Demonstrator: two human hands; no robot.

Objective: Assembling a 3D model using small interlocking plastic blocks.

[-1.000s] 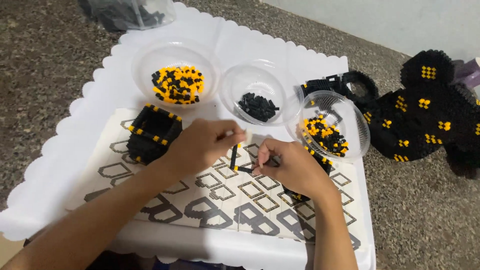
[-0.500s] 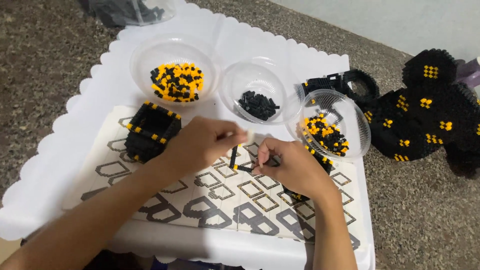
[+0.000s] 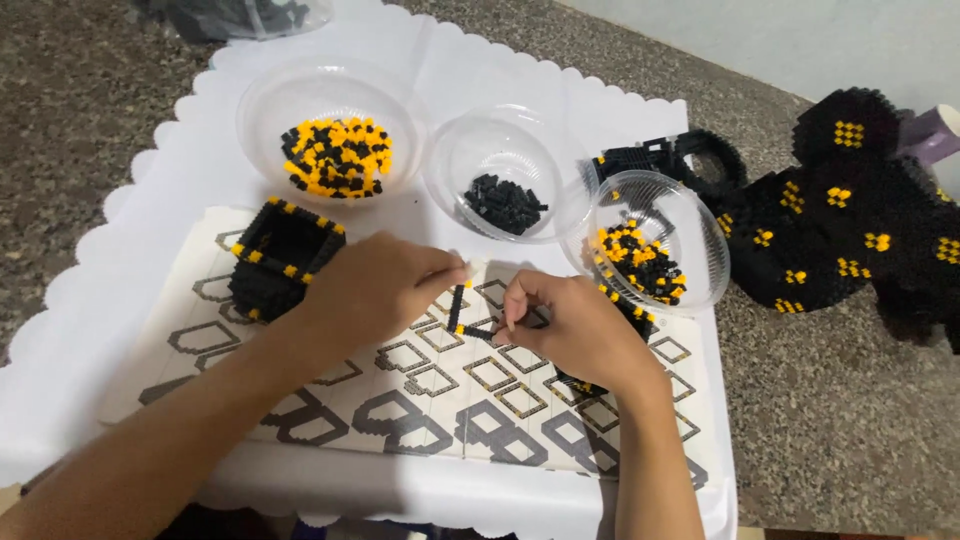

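Left hand [image 3: 375, 290] and right hand [image 3: 575, 330] both pinch a black-and-yellow brick strip [image 3: 460, 310], held over the printed sheet [image 3: 400, 400]. Beyond sheet: three clear bowls; middle bowl [image 3: 500, 185] holds black bricks. Black box [image 3: 280, 255] left of strip.

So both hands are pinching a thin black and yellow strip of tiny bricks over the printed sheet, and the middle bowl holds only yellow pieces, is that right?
Not quite. In the head view the middle bowl holds only black pieces, not yellow. The rest stands: the left hand and right hand pinch the thin black and yellow strip over the printed sheet.
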